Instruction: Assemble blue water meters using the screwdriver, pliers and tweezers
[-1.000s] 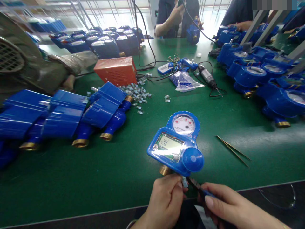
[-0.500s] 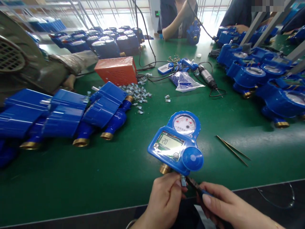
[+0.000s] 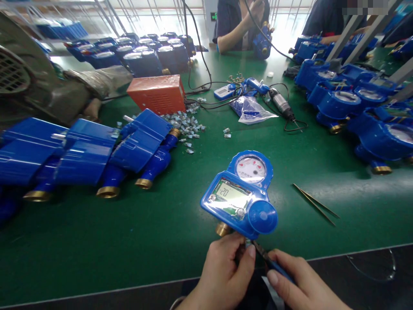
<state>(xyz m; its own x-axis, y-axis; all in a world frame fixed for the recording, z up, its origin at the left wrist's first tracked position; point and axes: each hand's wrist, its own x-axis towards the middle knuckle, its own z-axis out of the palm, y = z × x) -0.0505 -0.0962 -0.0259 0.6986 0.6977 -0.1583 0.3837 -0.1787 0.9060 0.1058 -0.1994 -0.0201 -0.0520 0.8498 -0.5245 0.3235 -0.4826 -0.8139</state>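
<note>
In the head view a blue water meter [image 3: 258,189] stands near the table's front edge, its round dial at the back. Its display reads 20, and a round blue cap is at its front right corner. A brass pipe end [image 3: 223,229] sticks out toward me. My left hand [image 3: 224,269] is closed, thumb and fingers pinching a small clear seal tag [image 3: 248,243], mostly hidden, under the meter's front edge. Wrapped round the blue handles of pliers [image 3: 262,253], my right hand [image 3: 295,277] keeps their dark jaws beside the tag. Whether the jaws bite anything I cannot tell.
Gold tweezers [image 3: 314,203] lie to the right. More blue meters [image 3: 87,148] stand in a row at left and others [image 3: 345,101] at right. Behind are an orange box [image 3: 158,94], a pile of small seal tags [image 3: 183,125], a plastic bag [image 3: 251,111] and an electric screwdriver [image 3: 280,103]. People work across the table.
My left thumb has moved over the seal tag, which shows less now. The right hand and pliers have shifted slightly left, and more of the blue handle shows. The meter has barely shifted right.
</note>
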